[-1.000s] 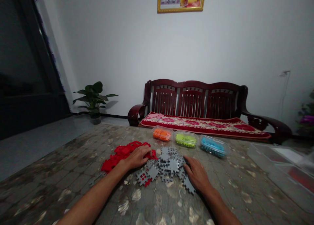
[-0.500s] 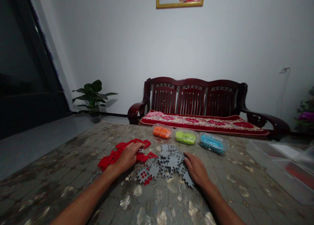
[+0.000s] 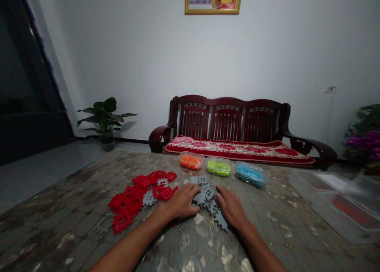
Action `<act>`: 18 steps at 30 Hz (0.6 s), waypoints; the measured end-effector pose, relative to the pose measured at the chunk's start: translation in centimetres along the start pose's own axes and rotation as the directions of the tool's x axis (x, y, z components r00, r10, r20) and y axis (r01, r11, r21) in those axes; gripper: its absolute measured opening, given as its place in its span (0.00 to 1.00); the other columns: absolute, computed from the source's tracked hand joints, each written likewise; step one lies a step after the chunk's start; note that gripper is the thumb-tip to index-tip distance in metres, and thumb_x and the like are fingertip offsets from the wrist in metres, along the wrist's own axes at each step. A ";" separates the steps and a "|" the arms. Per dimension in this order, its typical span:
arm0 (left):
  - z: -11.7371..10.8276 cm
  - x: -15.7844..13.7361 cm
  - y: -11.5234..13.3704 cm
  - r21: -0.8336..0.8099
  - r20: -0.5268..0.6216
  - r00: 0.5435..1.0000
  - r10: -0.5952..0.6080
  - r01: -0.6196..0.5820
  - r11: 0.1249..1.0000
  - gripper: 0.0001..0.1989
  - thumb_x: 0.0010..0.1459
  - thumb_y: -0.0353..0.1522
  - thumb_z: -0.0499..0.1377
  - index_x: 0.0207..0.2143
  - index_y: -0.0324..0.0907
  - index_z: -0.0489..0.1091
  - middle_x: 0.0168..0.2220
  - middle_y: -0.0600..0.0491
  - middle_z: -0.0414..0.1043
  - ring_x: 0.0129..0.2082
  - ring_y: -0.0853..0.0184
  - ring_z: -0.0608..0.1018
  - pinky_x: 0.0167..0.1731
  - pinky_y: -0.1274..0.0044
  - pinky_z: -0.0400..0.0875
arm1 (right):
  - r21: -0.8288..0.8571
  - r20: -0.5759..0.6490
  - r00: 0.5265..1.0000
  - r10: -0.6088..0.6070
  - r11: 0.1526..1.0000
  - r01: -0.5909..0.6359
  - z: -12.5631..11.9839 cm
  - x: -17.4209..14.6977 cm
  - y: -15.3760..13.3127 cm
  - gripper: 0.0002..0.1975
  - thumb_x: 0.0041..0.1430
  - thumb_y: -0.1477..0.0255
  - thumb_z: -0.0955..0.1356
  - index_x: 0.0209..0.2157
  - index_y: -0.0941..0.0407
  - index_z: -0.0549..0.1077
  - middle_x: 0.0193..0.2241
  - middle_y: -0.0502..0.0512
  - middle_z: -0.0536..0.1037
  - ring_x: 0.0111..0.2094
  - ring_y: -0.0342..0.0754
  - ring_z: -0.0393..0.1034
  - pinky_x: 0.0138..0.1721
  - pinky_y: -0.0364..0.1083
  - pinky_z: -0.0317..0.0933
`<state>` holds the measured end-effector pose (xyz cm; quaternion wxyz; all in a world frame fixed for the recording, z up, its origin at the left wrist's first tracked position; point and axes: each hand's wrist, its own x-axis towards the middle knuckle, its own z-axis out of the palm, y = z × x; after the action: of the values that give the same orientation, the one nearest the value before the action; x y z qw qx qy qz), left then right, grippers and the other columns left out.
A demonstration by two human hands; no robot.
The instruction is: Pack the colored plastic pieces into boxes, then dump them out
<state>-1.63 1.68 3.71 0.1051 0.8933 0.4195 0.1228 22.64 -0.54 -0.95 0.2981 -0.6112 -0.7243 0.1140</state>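
Note:
A heap of grey interlocking plastic tiles (image 3: 204,194) lies on the table between my two hands. My left hand (image 3: 182,200) rests at the heap's left side, thumb and fingers apart, covering some of the tiles. On the heap's right edge lies my right hand (image 3: 233,206), its fingers stretched out against the tiles. Left of them spreads a loose pile of red interlocking tiles (image 3: 130,200). A few grey pieces are mixed into it, such as a grey tile (image 3: 149,198), and another grey tile (image 3: 103,224) lies at its lower left.
Behind the heap stand clear tubs of orange pieces (image 3: 190,161), lime green pieces (image 3: 219,167) and blue pieces (image 3: 251,174). A large translucent box (image 3: 335,212) sits at the table's right. Beyond the patterned tabletop (image 3: 190,248) is a wooden bench (image 3: 227,117).
My left hand has moved right, from the red pile to the grey heap, uncovering the red tiles. Grey tiles at the heap's left are drawn together or covered. The view has shifted slightly.

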 end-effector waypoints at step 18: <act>-3.7 -5.8 -8.3 -0.036 -0.256 0.916 -0.308 0.309 0.950 0.16 0.55 0.24 0.51 0.44 0.45 0.70 0.49 0.50 0.75 0.50 0.59 0.77 0.51 0.70 0.70 | 0.058 -0.023 1.000 0.015 0.998 -0.013 -0.1 0.2 0.3 0.24 0.69 0.62 0.56 0.56 0.54 0.74 0.56 0.60 0.77 0.57 0.55 0.69 0.61 0.56 0.56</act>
<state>-12.36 2.73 4.03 0.0652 0.7924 0.5655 0.2191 22.94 -0.25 -0.98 0.3236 -0.6086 -0.7127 0.1299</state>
